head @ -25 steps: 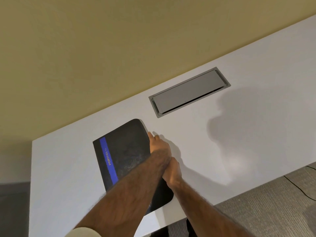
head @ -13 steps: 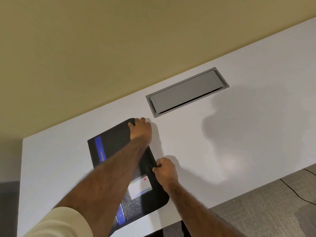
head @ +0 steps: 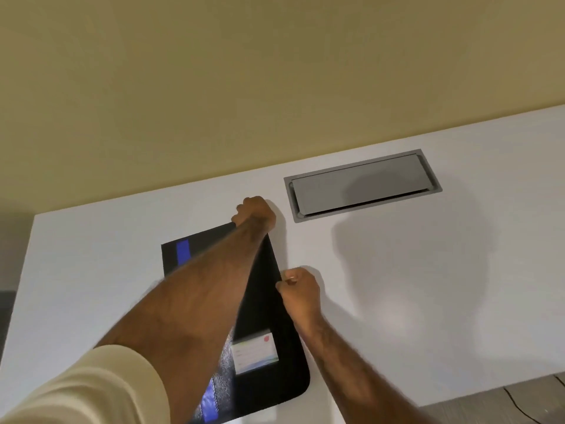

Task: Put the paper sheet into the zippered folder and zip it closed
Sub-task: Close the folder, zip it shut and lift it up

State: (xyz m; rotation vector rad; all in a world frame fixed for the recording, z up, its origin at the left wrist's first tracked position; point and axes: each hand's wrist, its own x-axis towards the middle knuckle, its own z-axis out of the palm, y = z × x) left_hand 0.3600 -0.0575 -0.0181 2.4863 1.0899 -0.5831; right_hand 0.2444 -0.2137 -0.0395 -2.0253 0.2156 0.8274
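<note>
A black zippered folder (head: 269,319) with a blue stripe and a small white label lies flat on the white table (head: 428,286). My left hand (head: 255,214) is closed at the folder's far right corner, gripping something small on its edge that I cannot make out. My right hand (head: 298,289) pinches the folder's right edge about midway along. My left forearm crosses over the folder and hides much of it. No paper sheet is in sight.
A grey metal cable hatch (head: 362,185) is set into the table just beyond and right of the folder. A beige wall rises behind the table. Grey carpet with a thin black cable (head: 519,408) shows at the lower right.
My left hand has slid from beside the right hand along the folder's right edge to its far corner. My right hand stays pinched on that edge. The view has shifted.
</note>
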